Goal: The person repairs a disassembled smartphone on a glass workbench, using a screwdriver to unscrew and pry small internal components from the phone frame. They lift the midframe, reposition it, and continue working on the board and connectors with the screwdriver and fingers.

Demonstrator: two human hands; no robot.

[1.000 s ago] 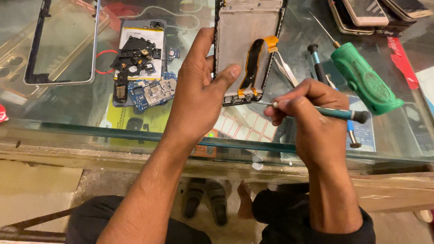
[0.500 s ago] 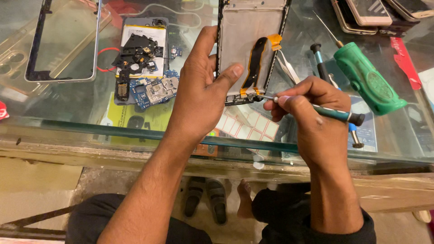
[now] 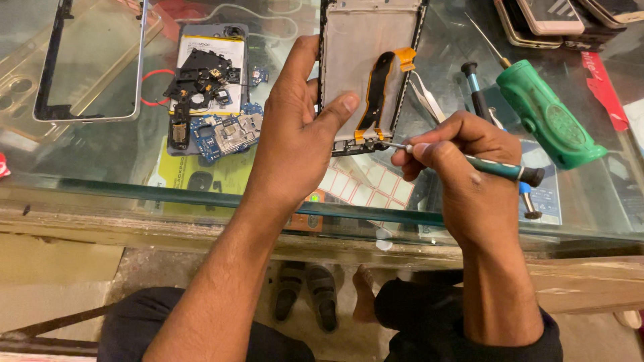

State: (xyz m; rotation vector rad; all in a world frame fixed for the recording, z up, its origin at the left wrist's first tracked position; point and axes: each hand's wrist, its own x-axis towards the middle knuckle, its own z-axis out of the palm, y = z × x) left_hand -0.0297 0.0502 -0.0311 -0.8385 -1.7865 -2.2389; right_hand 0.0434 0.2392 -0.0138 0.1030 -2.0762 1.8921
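Over glass counter [image 3: 100, 191]: left hand [image 3: 295, 144] clamps upright phone frame [image 3: 365, 60]; right hand [image 3: 463, 167] pinches screwdriver [image 3: 493, 167], tip pointing left.

Left hand [image 3: 295, 141] grips with thumb extended; right hand [image 3: 456, 167] pinches, fingers curled.

The phone frame [image 3: 359, 64] is silver-grey with a black-and-orange flex strip [image 3: 377, 94], the screwdriver [image 3: 493, 167] teal, the fat tool handle [image 3: 547, 114] bright green — circuit boards [image 3: 225, 134] blue.

Opened phone frame [image 3: 359, 60] lies face-down on glass, teal screwdriver [image 3: 496, 167] tip at its bottom edge.
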